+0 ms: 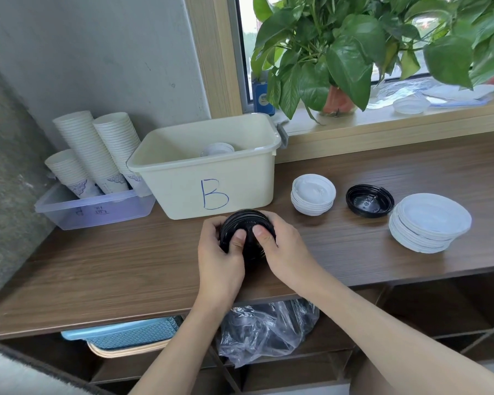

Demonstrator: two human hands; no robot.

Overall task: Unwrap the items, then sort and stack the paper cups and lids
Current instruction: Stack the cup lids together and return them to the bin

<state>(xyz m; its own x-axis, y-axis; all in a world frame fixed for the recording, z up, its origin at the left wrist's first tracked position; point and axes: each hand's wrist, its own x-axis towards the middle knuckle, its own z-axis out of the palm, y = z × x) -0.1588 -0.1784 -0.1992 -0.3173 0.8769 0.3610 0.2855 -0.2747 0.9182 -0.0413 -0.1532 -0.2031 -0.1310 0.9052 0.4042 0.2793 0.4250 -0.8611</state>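
Stack of black lids [247, 223] gripped between left hand [220, 252] and right hand [283, 246] before cream bin [211, 178].

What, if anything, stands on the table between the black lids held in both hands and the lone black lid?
The small white lid stack sits between the held black lids and the lone black lid, slightly toward the far side.

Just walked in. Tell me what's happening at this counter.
A person grips a stack of black lids between the left hand and right hand, at the wooden counter before the cream bin marked B. To its right sit small white lids, a low black-lid pile and larger white lids, each kind apart. Stacked paper cups stand in the clear bin at left.
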